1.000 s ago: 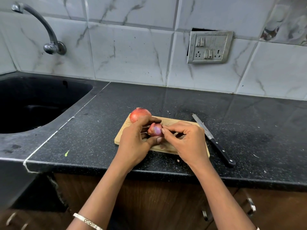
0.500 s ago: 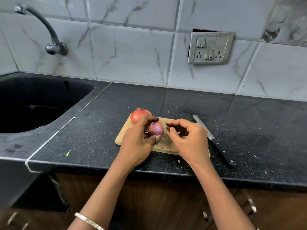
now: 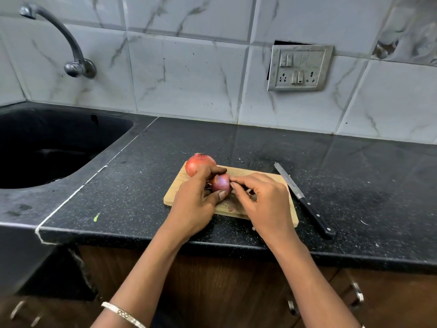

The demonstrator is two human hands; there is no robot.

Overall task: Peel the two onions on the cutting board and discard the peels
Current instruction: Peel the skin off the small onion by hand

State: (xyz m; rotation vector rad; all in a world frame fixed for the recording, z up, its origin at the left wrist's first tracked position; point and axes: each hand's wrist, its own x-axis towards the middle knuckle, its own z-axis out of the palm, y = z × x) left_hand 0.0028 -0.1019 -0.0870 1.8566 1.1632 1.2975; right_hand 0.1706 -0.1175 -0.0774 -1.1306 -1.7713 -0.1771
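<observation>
- Left hand (image 3: 194,204) grips the small onion (image 3: 221,183) above the cutting board (image 3: 250,172), thumb under, forefinger over.
- Right hand (image 3: 262,202) is just right of it, curled fingertips (image 3: 233,185) at its flank. Can't tell if they pinch skin.
- Big onion (image 3: 198,163) sits on the board's far-left corner.

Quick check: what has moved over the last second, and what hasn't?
The right hand drew back from the small onion half a second ago and has now come back left, with its fingertips at the onion's right side. Whether they pinch peel is unclear. The left hand still grips that onion over the cutting board. The large onion and the knife have not moved.
</observation>
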